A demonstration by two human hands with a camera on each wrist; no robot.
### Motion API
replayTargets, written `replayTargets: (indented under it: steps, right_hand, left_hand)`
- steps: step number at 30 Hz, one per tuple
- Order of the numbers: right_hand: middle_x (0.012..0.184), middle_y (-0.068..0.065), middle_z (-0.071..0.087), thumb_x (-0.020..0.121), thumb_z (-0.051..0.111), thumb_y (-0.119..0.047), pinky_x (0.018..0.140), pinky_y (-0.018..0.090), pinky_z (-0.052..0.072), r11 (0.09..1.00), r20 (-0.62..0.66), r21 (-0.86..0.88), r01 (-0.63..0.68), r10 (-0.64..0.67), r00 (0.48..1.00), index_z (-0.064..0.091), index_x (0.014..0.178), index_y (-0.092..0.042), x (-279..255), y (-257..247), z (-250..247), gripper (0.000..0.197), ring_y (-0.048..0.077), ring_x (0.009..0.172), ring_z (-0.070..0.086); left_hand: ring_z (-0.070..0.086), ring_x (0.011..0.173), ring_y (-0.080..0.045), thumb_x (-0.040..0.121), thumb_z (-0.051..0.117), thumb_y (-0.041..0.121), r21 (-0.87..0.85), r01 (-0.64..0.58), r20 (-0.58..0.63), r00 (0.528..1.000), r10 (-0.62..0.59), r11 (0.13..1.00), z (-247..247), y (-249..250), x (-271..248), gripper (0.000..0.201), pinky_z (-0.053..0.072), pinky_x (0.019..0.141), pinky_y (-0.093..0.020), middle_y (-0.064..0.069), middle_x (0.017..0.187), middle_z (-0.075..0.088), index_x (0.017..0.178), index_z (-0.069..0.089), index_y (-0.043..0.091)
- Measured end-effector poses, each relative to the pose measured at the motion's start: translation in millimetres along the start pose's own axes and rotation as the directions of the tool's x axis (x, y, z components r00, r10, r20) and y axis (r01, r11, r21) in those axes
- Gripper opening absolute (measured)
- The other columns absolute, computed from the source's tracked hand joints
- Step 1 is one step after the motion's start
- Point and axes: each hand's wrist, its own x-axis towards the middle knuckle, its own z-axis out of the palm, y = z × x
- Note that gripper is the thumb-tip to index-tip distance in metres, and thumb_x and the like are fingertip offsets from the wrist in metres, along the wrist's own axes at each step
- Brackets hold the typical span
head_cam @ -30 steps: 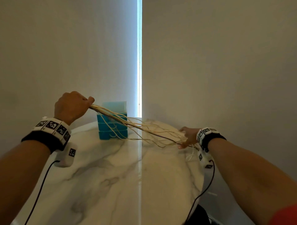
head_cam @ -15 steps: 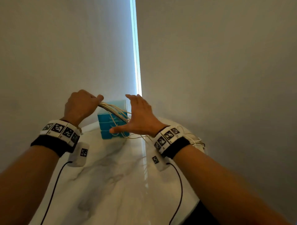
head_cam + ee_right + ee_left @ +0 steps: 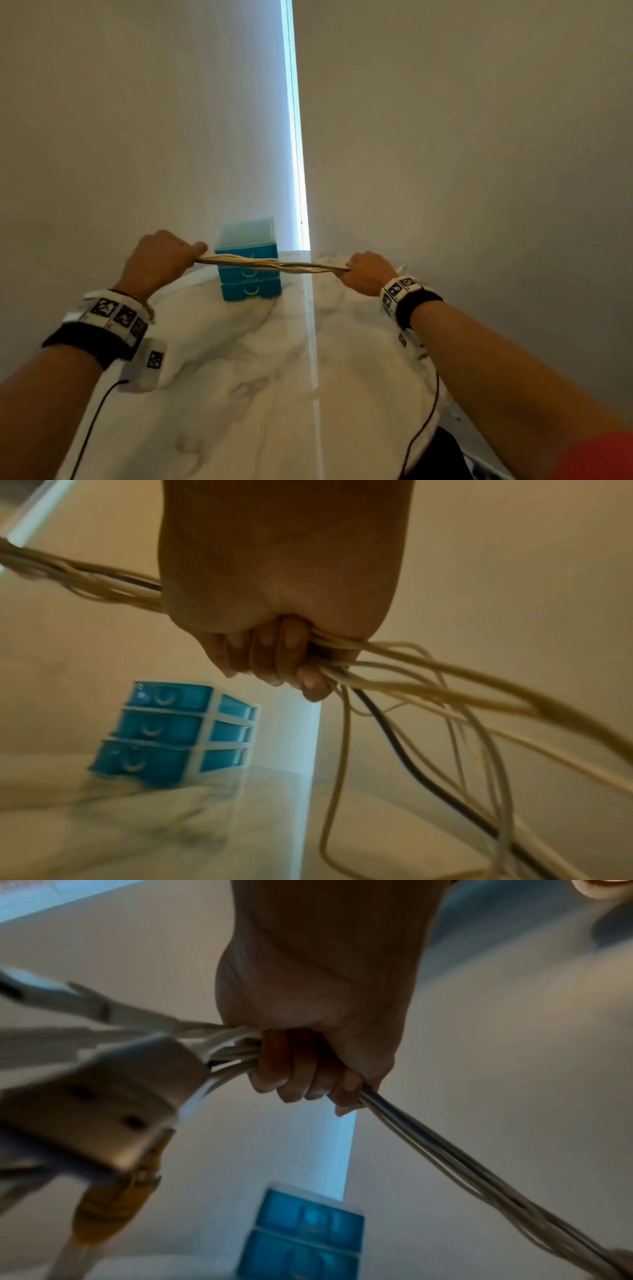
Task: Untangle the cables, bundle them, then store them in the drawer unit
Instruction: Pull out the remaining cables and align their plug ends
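Observation:
A bunch of pale cables point(image 3: 274, 264) with one dark strand is stretched level between my two fists above the table. My left hand point(image 3: 161, 260) grips one end point(image 3: 240, 1053), where blurred plugs point(image 3: 99, 1099) stick out past the fist. My right hand point(image 3: 364, 272) grips the bunch further along point(image 3: 308, 653); loose cable tails point(image 3: 445, 696) hang from it toward the table's right edge. The blue three-drawer unit point(image 3: 248, 263) stands behind the cables with its drawers closed point(image 3: 161, 731).
The round white marble table point(image 3: 257, 394) fills the lower view, its rim falling away on the right. Walls and a bright window slit point(image 3: 296, 137) stand close behind the drawer unit. Black sensor leads point(image 3: 89, 435) trail from both wrists.
My right hand, open near the left fist half a second ago, has closed on the cables and slid right, drawing the loose strands into one taut bunch. The left hand stayed put.

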Motion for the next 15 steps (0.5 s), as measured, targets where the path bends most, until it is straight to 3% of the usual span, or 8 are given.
replayTargets:
  steps: [2, 4, 6, 7, 9, 11, 12, 15]
  right_hand:
    - [0.120, 0.006, 0.071, 0.097, 0.059, -0.063, 0.087, 0.036, 0.049, 0.992, 0.084, -0.106, -0.071, 0.080, 0.993, 0.067, 0.119, -0.015, 9.6, 15.5, -13.6, 0.053, 0.030, 0.104, 0.066]
    - [0.137, 0.004, 0.062, 0.078, 0.077, -0.071, 0.103, 0.042, 0.046, 0.981, 0.214, -0.172, -0.087, 0.124, 0.969, 0.054, 0.137, -0.022, 13.6, 15.4, -23.7, 0.080, 0.030, 0.120, 0.061]
    - [0.152, 0.005, 0.045, 0.059, 0.090, -0.072, 0.115, 0.051, 0.041, 0.999, 0.235, -0.039, -0.035, 0.043, 0.971, 0.031, 0.155, -0.032, 4.2, 2.7, -31.2, 0.119, 0.032, 0.137, 0.049]
    - [0.154, 0.004, 0.040, 0.057, 0.093, -0.070, 0.116, 0.051, 0.042, 0.993, 0.180, 0.114, 0.026, -0.046, 0.983, 0.027, 0.157, -0.036, -8.6, -9.9, -38.1, 0.125, 0.029, 0.140, 0.046]
    - [0.143, -0.004, 0.051, 0.064, 0.094, -0.065, 0.108, 0.036, 0.050, 0.888, -0.025, 0.423, 0.180, -0.186, 0.982, 0.047, 0.144, -0.037, -39.1, -43.3, -44.2, 0.097, 0.013, 0.130, 0.055]
    - [0.108, -0.009, 0.070, 0.080, 0.085, -0.062, 0.089, 0.028, 0.058, 0.743, -0.191, 0.617, 0.259, -0.177, 0.965, 0.071, 0.112, -0.033, -69.0, -84.0, -40.6, 0.045, 0.005, 0.098, 0.067]
    - [0.094, -0.005, 0.075, 0.090, 0.076, -0.062, 0.085, 0.032, 0.062, 0.659, -0.147, 0.719, 0.223, -0.169, 0.975, 0.076, 0.101, -0.028, -78.9, -104.3, -34.2, 0.035, 0.008, 0.087, 0.071]
    - [0.093, 0.012, 0.080, 0.099, 0.046, -0.075, 0.085, 0.043, 0.066, 0.390, 0.269, 0.902, -0.186, -0.169, 0.948, 0.075, 0.108, -0.009, -80.3, -151.1, -0.2, 0.073, 0.027, 0.089, 0.079]
  left_hand:
    - [0.061, 0.069, -0.029, 0.105, 0.054, 0.046, 0.029, -0.033, 0.058, 0.998, 0.032, 0.999, 22.2, 12.0, 0.6, 0.046, 0.049, 0.064, -0.034, -0.013, 0.080, 0.067, 0.085, 0.069, 0.006]
    - [0.055, 0.055, -0.026, 0.103, 0.055, 0.052, -0.106, 0.034, 0.083, 0.996, -0.025, 0.994, 35.9, 22.1, 2.8, 0.055, 0.041, 0.050, -0.027, -0.012, 0.073, 0.065, 0.084, 0.069, 0.003]
    - [0.057, 0.053, -0.029, 0.102, 0.055, 0.059, -0.167, 0.069, 0.080, 0.995, -0.057, 0.983, 44.0, 25.0, 6.5, 0.063, 0.040, 0.047, -0.025, -0.014, 0.071, 0.064, 0.086, 0.072, 0.000]
    - [0.065, 0.062, -0.035, 0.103, 0.054, 0.060, -0.152, 0.068, 0.090, 0.994, -0.054, 0.986, 48.1, 24.5, 7.8, 0.066, 0.045, 0.051, -0.027, -0.019, 0.077, 0.069, 0.090, 0.074, -0.002]
    - [0.073, 0.089, -0.044, 0.104, 0.052, 0.058, -0.126, 0.050, 0.085, 0.996, -0.039, 0.991, 54.5, 21.6, 9.2, 0.066, 0.054, 0.067, -0.037, -0.026, 0.096, 0.075, 0.095, 0.076, -0.003]
    - [0.073, 0.095, -0.045, 0.107, 0.049, 0.056, -0.101, 0.039, 0.075, 0.997, -0.031, 0.994, 58.0, 20.9, 6.9, 0.065, 0.055, 0.074, -0.041, -0.025, 0.098, 0.076, 0.093, 0.077, -0.001]
    - [0.073, 0.092, -0.044, 0.107, 0.048, 0.055, -0.097, 0.041, 0.079, 0.996, -0.033, 0.994, 59.3, 20.2, 6.6, 0.065, 0.055, 0.074, -0.041, -0.025, 0.097, 0.076, 0.092, 0.077, -0.001]
    - [0.068, 0.074, -0.040, 0.108, 0.047, 0.054, -0.114, 0.044, 0.064, 0.997, -0.037, 0.993, 59.8, 22.6, 3.2, 0.065, 0.049, 0.068, -0.036, -0.020, 0.085, 0.074, 0.087, 0.076, 0.000]
